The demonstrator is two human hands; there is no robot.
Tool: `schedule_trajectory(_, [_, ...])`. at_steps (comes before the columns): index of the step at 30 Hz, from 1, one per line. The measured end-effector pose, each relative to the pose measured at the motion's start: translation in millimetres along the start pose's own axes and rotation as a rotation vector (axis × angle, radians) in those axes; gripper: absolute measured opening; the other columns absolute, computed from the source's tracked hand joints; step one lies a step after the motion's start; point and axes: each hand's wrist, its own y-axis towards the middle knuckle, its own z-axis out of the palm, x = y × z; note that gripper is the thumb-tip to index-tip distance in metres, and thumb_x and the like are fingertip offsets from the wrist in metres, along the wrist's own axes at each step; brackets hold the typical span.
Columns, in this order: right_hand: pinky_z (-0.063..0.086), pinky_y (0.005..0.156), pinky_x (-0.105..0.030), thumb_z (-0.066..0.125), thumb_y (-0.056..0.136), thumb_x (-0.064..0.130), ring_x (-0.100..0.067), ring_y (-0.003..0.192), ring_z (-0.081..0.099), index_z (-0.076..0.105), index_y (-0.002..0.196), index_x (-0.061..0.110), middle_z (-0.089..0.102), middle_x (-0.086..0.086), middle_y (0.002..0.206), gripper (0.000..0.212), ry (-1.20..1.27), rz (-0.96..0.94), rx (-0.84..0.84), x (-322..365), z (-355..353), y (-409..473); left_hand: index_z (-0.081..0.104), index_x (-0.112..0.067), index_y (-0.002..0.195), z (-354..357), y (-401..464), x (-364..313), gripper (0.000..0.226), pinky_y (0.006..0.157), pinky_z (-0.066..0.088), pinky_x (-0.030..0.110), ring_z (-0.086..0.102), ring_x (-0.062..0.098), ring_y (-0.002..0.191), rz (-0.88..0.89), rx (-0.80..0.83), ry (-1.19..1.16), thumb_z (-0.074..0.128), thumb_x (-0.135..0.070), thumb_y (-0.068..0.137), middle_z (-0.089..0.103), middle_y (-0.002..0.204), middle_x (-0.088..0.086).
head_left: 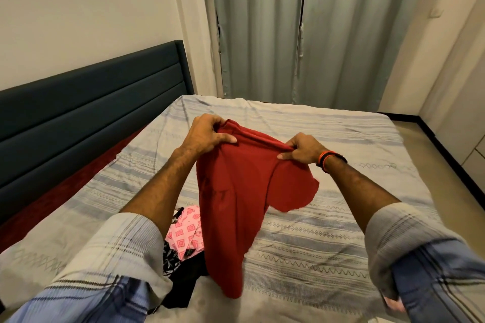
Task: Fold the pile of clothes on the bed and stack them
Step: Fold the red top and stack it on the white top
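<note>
1. Both hands are up over the bed [328, 123], and between them hangs a red shirt [236, 191], lifted clear of the covers at the top.
2. The left hand [207, 136] has fingers curled over one end of the shirt's top edge, thumb pressed flat across the front of the cloth.
3. The right hand [301, 149], the one with the red and black wristbands [329, 160], pinches the other end of that edge, bunching the fabric at the fingertips.
4. The key line here: the held edge runs left to right between the two hands, slightly higher on the left, and the shirt's long axis drops straight down from it toward the person, the lower end reaching the sheet.
5. A sleeve flares out under the right hand, so that side looks less tidy than the left.
6. Just beside the hanging shirt, on the left-hand side, waits the rest of the pile [183, 249]: a pink patterned piece on top of dark clothes.
7. My read: the fold is barely begun. The shirt probably needs laying flat on the open sheet ahead, away from the pile.
8. No finished stack shows in this view.
</note>
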Motion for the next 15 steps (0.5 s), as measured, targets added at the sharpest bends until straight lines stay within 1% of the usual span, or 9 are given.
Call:
schedule_trajectory(2, [0.042, 0.063, -0.027, 0.076, 0.081, 0.045, -0.019, 0.075, 0.059, 0.068, 0.066, 0.026, 0.063, 0.005, 0.066, 0.026, -0.027, 0.011, -0.091, -1, -6, -2, 0.077, -0.016, 0.097, -1, -1, 1, 0.04, 0.072, 0.053, 0.021, 0.067, 0.01, 0.081, -0.027, 0.025, 0.02, 0.089, -0.036, 0.065, 0.072, 0.085, -0.003])
schedule_trajectory(3, [0.042, 0.066, -0.028, 0.075, 0.081, 0.049, -0.02, 0.078, 0.06, 0.07, 0.069, 0.027, 0.065, 0.005, 0.07, 0.025, -0.065, 0.019, -0.132, -1, -9, -4, 0.077, -0.016, 0.096, -2, 0, 1, 0.039, 0.072, 0.054, 0.023, 0.067, 0.01, 0.08, -0.04, 0.031, 0.041, 0.089, -0.036, 0.065, 0.072, 0.084, -0.003])
schedule_trajectory(5, [0.043, 0.071, -0.03, 0.071, 0.083, 0.054, -0.022, 0.084, 0.061, 0.075, 0.085, 0.027, 0.069, 0.003, 0.081, 0.027, -0.176, 0.03, -0.197, 3, -14, -8, 0.077, -0.015, 0.094, -2, 3, 1, 0.035, 0.072, 0.053, 0.026, 0.066, 0.014, 0.079, -0.07, 0.037, 0.114, 0.087, -0.036, 0.068, 0.071, 0.082, -0.001])
schedule_trajectory(7, [0.045, 0.073, -0.032, 0.068, 0.085, 0.054, -0.025, 0.087, 0.061, 0.073, 0.088, 0.025, 0.07, 0.0, 0.087, 0.03, -0.251, 0.04, -0.239, 5, -16, -9, 0.076, -0.013, 0.094, 0, 6, 0, 0.03, 0.074, 0.049, 0.028, 0.066, 0.02, 0.083, -0.081, 0.024, 0.202, 0.084, -0.034, 0.074, 0.07, 0.083, 0.001])
schedule_trajectory(9, [0.049, 0.073, -0.033, 0.065, 0.087, 0.054, -0.027, 0.081, 0.063, 0.068, 0.077, 0.022, 0.07, -0.003, 0.08, 0.034, -0.231, 0.065, -0.257, 6, -19, -10, 0.075, -0.014, 0.1, 2, 9, -1, 0.03, 0.081, 0.052, 0.032, 0.066, 0.024, 0.089, -0.071, -0.015, 0.272, 0.081, -0.033, 0.078, 0.072, 0.092, 0.006])
schedule_trajectory(11, [0.049, 0.068, -0.031, 0.062, 0.09, 0.051, -0.024, 0.069, 0.065, 0.059, 0.065, 0.02, 0.069, -0.004, 0.067, 0.04, -0.16, 0.095, -0.258, 4, -22, -11, 0.074, -0.016, 0.105, 4, 8, -5, 0.029, 0.084, 0.053, 0.035, 0.065, 0.024, 0.09, -0.063, -0.067, 0.33, 0.076, -0.035, 0.083, 0.073, 0.098, 0.006])
schedule_trajectory(13, [0.041, 0.057, -0.026, 0.061, 0.092, 0.048, -0.017, 0.058, 0.063, 0.056, 0.063, 0.02, 0.066, -0.003, 0.057, 0.041, -0.101, 0.117, -0.253, 4, -25, -14, 0.073, -0.02, 0.104, 7, 6, -8, 0.028, 0.077, 0.049, 0.033, 0.062, 0.023, 0.084, -0.053, -0.115, 0.41, 0.069, -0.042, 0.088, 0.073, 0.095, 0.004])
schedule_trajectory(14, [0.04, 0.055, -0.026, 0.061, 0.092, 0.047, -0.015, 0.055, 0.062, 0.057, 0.065, 0.018, 0.066, -0.004, 0.055, 0.04, -0.075, 0.129, -0.252, 3, -27, -15, 0.073, -0.021, 0.102, 9, 6, -9, 0.029, 0.075, 0.048, 0.031, 0.06, 0.021, 0.08, -0.048, -0.145, 0.444, 0.065, -0.046, 0.089, 0.072, 0.091, 0.003])
schedule_trajectory(15, [0.042, 0.057, -0.027, 0.061, 0.093, 0.047, -0.016, 0.055, 0.064, 0.058, 0.066, 0.018, 0.066, -0.005, 0.055, 0.039, -0.053, 0.133, -0.261, 3, -29, -17, 0.074, -0.022, 0.1, 11, 6, -10, 0.032, 0.076, 0.049, 0.032, 0.059, 0.02, 0.079, -0.045, -0.173, 0.474, 0.062, -0.05, 0.09, 0.072, 0.088, 0.002])
